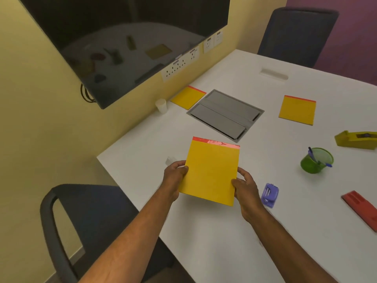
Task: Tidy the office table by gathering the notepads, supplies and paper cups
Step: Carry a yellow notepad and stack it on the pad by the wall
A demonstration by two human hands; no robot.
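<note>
Both hands grip one yellow notepad [211,172] by its long side edges: the left hand [175,176] pinches the left edge with the thumb on the top face, and the right hand [244,185] clasps the right edge near the lower corner. This held notepad is raised above the tabletop [204,231] close to its near left corner, face up and slightly tilted. Its long axis runs away from the person, with the red binding strip at the far end, pointing toward the grey cable hatch [225,115] set into the tabletop's middle.

Just right of the right hand lies a purple stapler [269,195]. Farther right, a green mesh pen cup [316,162] stands upright holding blue pens, and a red flat object [361,209] lies at the right edge of view. An olive tape dispenser [356,139] sits beyond the pen cup.

A second notepad [297,110] lies flat to the right of the hatch, red strip at its far end. A third notepad [188,97] lies flat beside the hatch's left side, near the wall edge, its strip toward the far right. A white paper cup [161,106] stands upright at the wall edge, near the third notepad.
</note>
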